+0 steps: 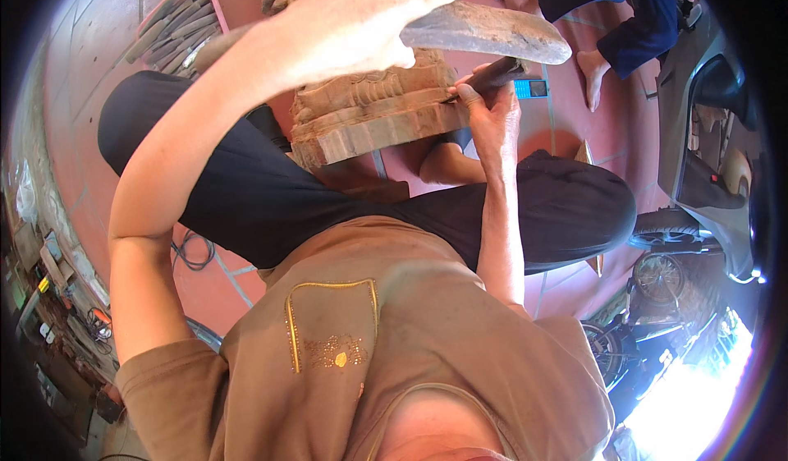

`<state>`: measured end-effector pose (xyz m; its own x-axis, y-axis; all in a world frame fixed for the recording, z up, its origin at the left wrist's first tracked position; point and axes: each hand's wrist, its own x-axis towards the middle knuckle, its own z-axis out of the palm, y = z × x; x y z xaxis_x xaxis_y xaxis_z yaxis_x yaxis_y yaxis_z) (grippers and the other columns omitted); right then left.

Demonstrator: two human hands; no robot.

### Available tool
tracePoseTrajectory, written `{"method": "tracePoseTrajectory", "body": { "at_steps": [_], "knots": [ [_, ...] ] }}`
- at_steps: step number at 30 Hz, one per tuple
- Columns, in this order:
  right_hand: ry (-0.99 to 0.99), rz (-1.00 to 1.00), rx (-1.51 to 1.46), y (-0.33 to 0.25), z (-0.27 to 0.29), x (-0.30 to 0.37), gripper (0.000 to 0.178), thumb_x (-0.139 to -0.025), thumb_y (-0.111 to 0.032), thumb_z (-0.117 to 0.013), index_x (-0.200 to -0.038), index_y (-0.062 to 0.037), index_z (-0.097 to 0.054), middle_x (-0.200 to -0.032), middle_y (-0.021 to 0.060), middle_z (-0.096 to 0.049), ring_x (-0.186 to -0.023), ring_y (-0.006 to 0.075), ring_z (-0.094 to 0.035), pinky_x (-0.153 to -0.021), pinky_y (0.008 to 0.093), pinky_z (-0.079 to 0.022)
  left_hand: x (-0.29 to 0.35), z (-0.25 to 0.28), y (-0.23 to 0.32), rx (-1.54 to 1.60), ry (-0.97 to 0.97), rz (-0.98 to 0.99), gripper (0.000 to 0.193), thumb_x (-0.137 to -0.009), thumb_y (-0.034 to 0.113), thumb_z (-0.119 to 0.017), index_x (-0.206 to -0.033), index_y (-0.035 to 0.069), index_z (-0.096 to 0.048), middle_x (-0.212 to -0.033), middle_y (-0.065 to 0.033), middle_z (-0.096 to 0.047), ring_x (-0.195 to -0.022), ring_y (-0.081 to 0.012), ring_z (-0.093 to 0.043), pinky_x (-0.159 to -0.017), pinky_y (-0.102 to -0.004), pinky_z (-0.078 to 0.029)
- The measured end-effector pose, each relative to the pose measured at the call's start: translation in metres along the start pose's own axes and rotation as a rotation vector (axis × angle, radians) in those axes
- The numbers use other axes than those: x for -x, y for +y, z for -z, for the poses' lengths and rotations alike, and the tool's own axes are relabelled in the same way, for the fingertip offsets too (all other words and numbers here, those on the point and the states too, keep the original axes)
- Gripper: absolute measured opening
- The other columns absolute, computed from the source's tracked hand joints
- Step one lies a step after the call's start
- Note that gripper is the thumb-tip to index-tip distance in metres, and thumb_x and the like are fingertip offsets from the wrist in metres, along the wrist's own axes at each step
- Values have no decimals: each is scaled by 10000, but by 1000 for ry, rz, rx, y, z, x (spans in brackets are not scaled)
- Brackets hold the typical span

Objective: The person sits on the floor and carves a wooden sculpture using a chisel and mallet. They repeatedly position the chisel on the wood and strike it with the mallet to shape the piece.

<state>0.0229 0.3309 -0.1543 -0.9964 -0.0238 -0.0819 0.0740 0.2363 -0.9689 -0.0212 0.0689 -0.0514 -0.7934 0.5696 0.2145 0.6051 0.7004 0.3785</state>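
Gripping a flat wooden beater (492,32) in the left hand (353,30), with fingers wrapped firmly around it; holding a dark-handled tool (494,76), probably a chisel, in the right hand's (492,120) closed fingers, at the right end of the carved block (377,110), over the tiled floor (82,145), well in from its left edge. Apparently part-finished: moulded along the middle, plain along the near band; cannot judge portions behind the left forearm (254,67).

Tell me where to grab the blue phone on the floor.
Grip the blue phone across its long edges near its right end, probably from the right: it appears to lie flat on the floor, and the right hand crowds its left end in this view.
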Motion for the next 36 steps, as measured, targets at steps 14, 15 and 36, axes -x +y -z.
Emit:
{"method": "tracePoseTrajectory", "body": {
  "at_steps": [14, 15, 36],
  "knots": [
    [20, -29, -67, -5, -1, 4, 262, -935, 26, -690, -1160, -26, -566, -949, 67, -710, -902, 162, -699, -839, 318, -548, -12, 22, 18, 138, -164, 54, 791, -798, 127, -783, -1499, 11, -436, -875, -275, -678, -809, -429, -686, -739, -466, -551],
    [23, -14, -82, -5, -1, 3, 258, -940, 31, -685, -1160, -22, -559, -952, 69, -702, -898, 164, -702, -825, 316, -555, -14, 32, 19, 202, -192, 110, 789, -800, 124, -780, -1503, 21, -436, -875, -275, -679, -816, -428, -689, -747, -471, -550],
    [29, -3, 52, -12, -10, 5, 257, -910, 9, -728, -1130, -27, -601, -927, 76, -738, -880, 158, -719, -808, 317, -563, 1, 40, 20, 392, 127, 78, 809, -801, 116, -805, -1514, 16, -434, -1057, -291, -704, -870, -362, -736, -807, -402, -570]
  ]
}}
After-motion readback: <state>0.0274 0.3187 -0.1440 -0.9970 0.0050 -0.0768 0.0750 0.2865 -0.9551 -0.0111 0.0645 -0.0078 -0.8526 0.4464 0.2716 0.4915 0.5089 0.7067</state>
